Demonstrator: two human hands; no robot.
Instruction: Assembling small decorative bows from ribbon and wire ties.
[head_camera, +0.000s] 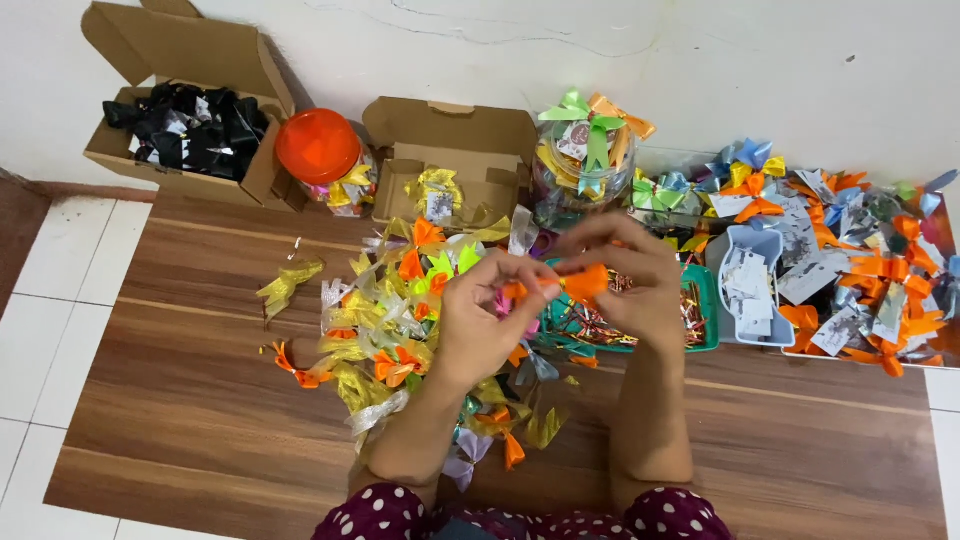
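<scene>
An orange ribbon bow (583, 282) is pinched between the fingers of the left hand (487, 322) and right hand (632, 283) above a ribbon pile (390, 320) on the bench (200, 420).

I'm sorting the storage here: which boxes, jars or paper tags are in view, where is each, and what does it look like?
Open brown cardboard box, far left: black bows inside.
Jar with an orange lid, beside it.
Open brown cardboard box, centre back: yellow ribbon.
Clear jar, right of it: coloured bows.
White paper tags, right, in a pale tray.
</scene>
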